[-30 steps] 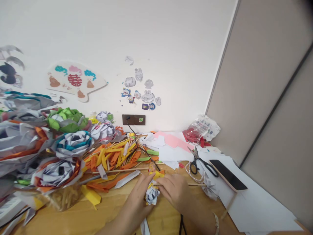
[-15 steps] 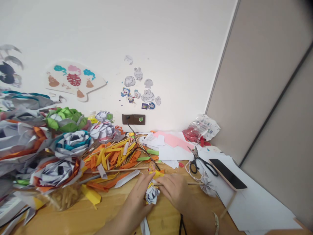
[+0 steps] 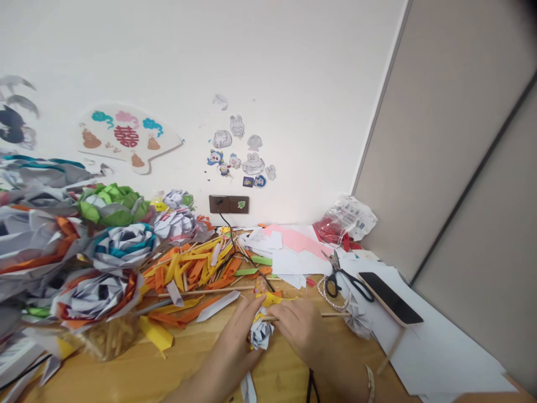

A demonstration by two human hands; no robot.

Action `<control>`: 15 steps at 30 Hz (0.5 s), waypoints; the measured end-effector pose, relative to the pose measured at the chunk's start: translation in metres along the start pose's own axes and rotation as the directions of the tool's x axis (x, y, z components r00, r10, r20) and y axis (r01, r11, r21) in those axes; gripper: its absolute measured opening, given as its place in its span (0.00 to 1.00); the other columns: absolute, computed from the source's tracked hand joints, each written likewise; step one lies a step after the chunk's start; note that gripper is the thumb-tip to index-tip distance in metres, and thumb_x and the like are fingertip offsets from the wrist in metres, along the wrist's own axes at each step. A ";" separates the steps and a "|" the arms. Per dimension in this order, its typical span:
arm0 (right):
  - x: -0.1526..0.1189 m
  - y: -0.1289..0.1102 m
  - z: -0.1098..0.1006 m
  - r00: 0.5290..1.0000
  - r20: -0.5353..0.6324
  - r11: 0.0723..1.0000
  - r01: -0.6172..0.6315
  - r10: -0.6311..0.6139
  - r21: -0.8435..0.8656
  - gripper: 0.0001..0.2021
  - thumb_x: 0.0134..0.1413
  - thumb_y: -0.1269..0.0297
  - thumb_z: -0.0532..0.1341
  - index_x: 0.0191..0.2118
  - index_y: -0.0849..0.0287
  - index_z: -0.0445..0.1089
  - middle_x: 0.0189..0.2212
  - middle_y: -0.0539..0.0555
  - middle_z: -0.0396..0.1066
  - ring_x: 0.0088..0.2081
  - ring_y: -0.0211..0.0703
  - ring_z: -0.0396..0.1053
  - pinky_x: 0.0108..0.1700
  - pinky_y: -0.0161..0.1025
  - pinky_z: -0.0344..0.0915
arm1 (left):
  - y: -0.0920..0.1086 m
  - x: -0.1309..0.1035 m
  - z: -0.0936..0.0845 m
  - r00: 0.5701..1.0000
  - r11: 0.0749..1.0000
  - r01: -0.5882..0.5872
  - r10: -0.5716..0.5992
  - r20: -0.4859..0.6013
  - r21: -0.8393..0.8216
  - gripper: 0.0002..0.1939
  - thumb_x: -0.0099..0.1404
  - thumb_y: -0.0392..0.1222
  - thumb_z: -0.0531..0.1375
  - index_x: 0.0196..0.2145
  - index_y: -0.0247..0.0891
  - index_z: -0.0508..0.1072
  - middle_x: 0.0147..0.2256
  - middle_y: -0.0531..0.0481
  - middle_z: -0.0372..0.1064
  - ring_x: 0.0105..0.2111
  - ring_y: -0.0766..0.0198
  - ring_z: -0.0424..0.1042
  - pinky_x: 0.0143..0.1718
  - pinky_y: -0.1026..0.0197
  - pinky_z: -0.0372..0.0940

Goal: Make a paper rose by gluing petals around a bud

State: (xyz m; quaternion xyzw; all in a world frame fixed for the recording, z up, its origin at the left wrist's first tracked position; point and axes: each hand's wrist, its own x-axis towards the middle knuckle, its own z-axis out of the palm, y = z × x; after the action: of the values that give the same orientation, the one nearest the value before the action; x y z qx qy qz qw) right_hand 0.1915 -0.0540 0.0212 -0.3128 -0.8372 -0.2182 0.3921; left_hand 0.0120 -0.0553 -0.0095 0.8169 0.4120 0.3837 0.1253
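Note:
A small white paper flower (image 3: 261,334) with a little yellow at its base is held between my hands, low over the table. My left hand (image 3: 237,338) is closed on the flower from the left, fingertips pointing away from me. From the right, my right hand (image 3: 301,330) closes over a thin wooden stick (image 3: 335,314) beside the flower. A folded yellow paper strip (image 3: 274,299) shows just beyond my right fingertips; whether they touch it is hidden. To the right, a pale paper flower (image 3: 358,322) lies at the stick's far end.
Large paper flowers (image 3: 98,296) pile up at left. Orange and yellow paper strips (image 3: 197,266) and sticks lie behind my hands. Black scissors (image 3: 350,280), a bead string (image 3: 325,296), a phone (image 3: 390,298) and white sheets (image 3: 444,352) are at right. A cable (image 3: 230,235) runs from the wall socket.
The yellow strip beyond my right fingers now reaches farther to the right. Both hands keep nearly the same place and hold.

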 end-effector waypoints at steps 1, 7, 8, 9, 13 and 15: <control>0.000 0.000 0.000 1.000 0.001 1.000 0.005 -0.005 -0.009 0.13 0.62 0.71 0.46 0.36 0.59 0.68 0.21 0.50 0.68 0.22 0.39 0.64 0.24 0.38 0.52 | 0.000 0.000 0.000 1.000 1.000 0.006 -0.006 0.004 -0.003 0.40 0.45 0.22 0.54 0.57 0.41 0.59 0.54 0.42 0.64 0.55 0.51 0.61 0.54 0.49 0.61; -0.001 0.001 0.001 0.998 0.025 0.996 0.060 -0.058 -0.071 0.13 0.62 0.72 0.47 0.39 0.60 0.68 0.20 0.51 0.67 0.21 0.40 0.62 0.23 0.39 0.51 | 0.002 0.000 -0.001 1.000 0.999 -0.012 0.011 -0.003 -0.034 0.40 0.45 0.23 0.53 0.57 0.42 0.58 0.53 0.42 0.64 0.55 0.51 0.62 0.53 0.50 0.61; -0.001 0.001 0.001 0.997 0.024 0.994 0.073 -0.071 -0.080 0.13 0.62 0.72 0.47 0.40 0.61 0.68 0.20 0.51 0.67 0.21 0.40 0.62 0.22 0.39 0.51 | 0.002 0.000 -0.002 1.000 0.999 -0.015 0.015 -0.008 -0.038 0.40 0.45 0.23 0.53 0.57 0.42 0.59 0.54 0.42 0.64 0.55 0.51 0.62 0.53 0.51 0.62; -0.001 0.001 0.000 0.997 0.021 0.993 0.082 -0.081 -0.086 0.13 0.62 0.72 0.47 0.40 0.61 0.68 0.20 0.51 0.68 0.21 0.40 0.62 0.22 0.39 0.51 | 0.003 0.001 -0.002 1.000 0.999 -0.018 0.018 -0.009 -0.042 0.40 0.45 0.23 0.53 0.57 0.42 0.59 0.54 0.42 0.64 0.55 0.52 0.62 0.53 0.51 0.62; 0.002 0.002 -0.001 0.996 0.018 0.994 0.089 -0.088 -0.068 0.13 0.61 0.73 0.47 0.40 0.62 0.68 0.21 0.52 0.69 0.20 0.40 0.62 0.22 0.39 0.52 | 0.007 0.004 -0.005 0.999 0.998 -0.033 0.032 -0.019 -0.058 0.38 0.46 0.23 0.53 0.56 0.42 0.59 0.50 0.42 0.66 0.52 0.53 0.65 0.51 0.53 0.64; 0.003 0.002 -0.003 0.995 0.049 0.995 0.089 -0.088 -0.032 0.14 0.61 0.72 0.46 0.42 0.62 0.68 0.22 0.53 0.70 0.20 0.40 0.62 0.22 0.39 0.53 | 0.008 0.005 -0.006 0.998 0.997 -0.049 0.047 -0.043 -0.056 0.37 0.47 0.24 0.53 0.56 0.41 0.60 0.48 0.42 0.68 0.50 0.54 0.66 0.50 0.53 0.64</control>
State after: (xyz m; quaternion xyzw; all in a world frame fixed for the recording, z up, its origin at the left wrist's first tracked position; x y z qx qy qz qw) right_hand 0.1932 -0.0532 0.0252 -0.2873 -0.8554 -0.2422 0.3564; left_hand 0.0140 -0.0571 0.0014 0.8146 0.3835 0.4151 0.1308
